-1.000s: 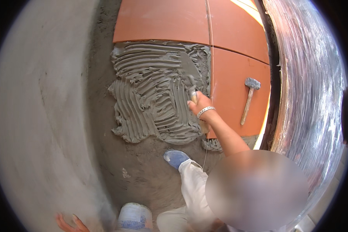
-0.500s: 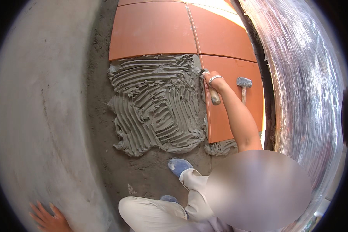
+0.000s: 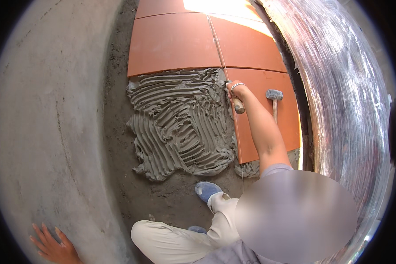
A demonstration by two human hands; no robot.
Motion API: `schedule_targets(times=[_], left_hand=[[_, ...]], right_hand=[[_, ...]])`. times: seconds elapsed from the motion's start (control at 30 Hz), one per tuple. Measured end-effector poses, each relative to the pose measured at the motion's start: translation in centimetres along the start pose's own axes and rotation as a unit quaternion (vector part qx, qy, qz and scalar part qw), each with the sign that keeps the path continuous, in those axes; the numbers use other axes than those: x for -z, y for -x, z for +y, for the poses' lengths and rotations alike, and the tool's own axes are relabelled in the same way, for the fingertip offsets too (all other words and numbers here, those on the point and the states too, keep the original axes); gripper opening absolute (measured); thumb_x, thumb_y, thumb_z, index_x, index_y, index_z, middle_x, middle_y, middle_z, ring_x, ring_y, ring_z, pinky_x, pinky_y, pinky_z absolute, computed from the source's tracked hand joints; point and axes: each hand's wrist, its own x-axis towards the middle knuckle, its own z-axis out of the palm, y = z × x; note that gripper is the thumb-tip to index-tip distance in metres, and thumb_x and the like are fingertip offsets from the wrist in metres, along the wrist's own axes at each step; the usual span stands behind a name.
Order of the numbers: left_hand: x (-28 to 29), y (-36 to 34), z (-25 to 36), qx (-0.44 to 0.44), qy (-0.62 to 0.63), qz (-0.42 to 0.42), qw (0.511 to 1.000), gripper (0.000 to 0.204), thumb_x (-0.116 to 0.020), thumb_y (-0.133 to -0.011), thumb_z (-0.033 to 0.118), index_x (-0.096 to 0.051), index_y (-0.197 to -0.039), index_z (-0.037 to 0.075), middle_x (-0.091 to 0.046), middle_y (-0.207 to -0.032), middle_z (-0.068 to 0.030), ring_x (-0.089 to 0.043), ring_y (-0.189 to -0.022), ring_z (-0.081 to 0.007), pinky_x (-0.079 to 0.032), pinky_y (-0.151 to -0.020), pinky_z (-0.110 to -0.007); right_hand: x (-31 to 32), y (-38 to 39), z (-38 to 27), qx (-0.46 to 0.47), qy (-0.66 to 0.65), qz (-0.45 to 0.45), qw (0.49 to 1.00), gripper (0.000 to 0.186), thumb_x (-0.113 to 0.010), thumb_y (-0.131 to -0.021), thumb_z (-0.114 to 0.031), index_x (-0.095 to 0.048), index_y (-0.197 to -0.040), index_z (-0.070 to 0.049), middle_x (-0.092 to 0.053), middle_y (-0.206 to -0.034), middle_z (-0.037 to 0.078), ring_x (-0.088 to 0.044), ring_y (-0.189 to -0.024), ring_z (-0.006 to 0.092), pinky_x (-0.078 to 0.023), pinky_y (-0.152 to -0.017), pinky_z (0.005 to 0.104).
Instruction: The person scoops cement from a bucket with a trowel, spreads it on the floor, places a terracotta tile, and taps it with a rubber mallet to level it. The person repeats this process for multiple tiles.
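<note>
Clock read from view centre, 12 pointing away from the body. Right hand (image 3: 234, 90) near 2 o'clock, fingers wrapped round a short hand tool with a rounded wooden handle (image 3: 238, 106), its butt angled toward 5 o'clock; working end hidden, probably a trowel. Tool sits over the seam between the ridged bed of grey mortar (image 3: 182, 127) and a flat, square-cornered terracotta-orange tile (image 3: 255, 136). Judged handling: light enough for one hand, stiff, hardly fragile; grip may turn slick if smeared with mortar. Best hold: full wrap round the wood, clear of the working end. Mortar should be soft and sticky, easily marred. Left hand (image 3: 57, 247) near 8 o'clock, fingers spread, grasping nothing, apparently braced on the smooth grey cement wall (image 3: 44, 132). Surface: rough grey-brown floor (image 3: 167, 200) toward 6 o'clock, more orange tiles at 12. A mallet with a grey-smeared head and pale wooden handle (image 3: 275, 95) lies on the tile past 2 o'clock. Room: narrow, bounded at 3 o'clock by a bulky, shiny plastic-wrapped mass (image 3: 347, 110); bright light at 12.
</note>
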Motion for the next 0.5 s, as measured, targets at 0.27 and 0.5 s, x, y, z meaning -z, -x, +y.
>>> schedule_targets(times=[0.27,0.5], left_hand=[[0.9,-1.3,0.9,0.007,0.012,0.001,1.000,0.042,-0.050,-0.100,0.044,-0.060,-0.134,0.020,-0.046,-0.153,0.0049,-0.037,-0.145,-0.0273,-0.029,-0.110,-0.056],[3.1,-1.3,1.4,0.045,-0.035,-0.116,0.992,0.038,-0.048,-0.101,0.045,-0.063,-0.128,0.023,-0.050,-0.150,0.0077,-0.043,-0.141,-0.0214,-0.026,-0.109,-0.049]], right_hand=[[0.5,0.8,1.8,-0.013,0.081,-0.058,0.995,0.021,-0.044,-0.088,-0.008,-0.058,-0.072,-0.003,-0.058,-0.060,0.012,-0.055,-0.047,0.0244,-0.044,-0.041,0.0401],[1.2,7.5,8.6,-0.040,0.137,-0.108,0.984,0.024,-0.044,-0.085,-0.005,-0.059,-0.067,0.001,-0.059,-0.060,0.014,-0.058,-0.049,0.0271,-0.046,-0.045,0.0448]])
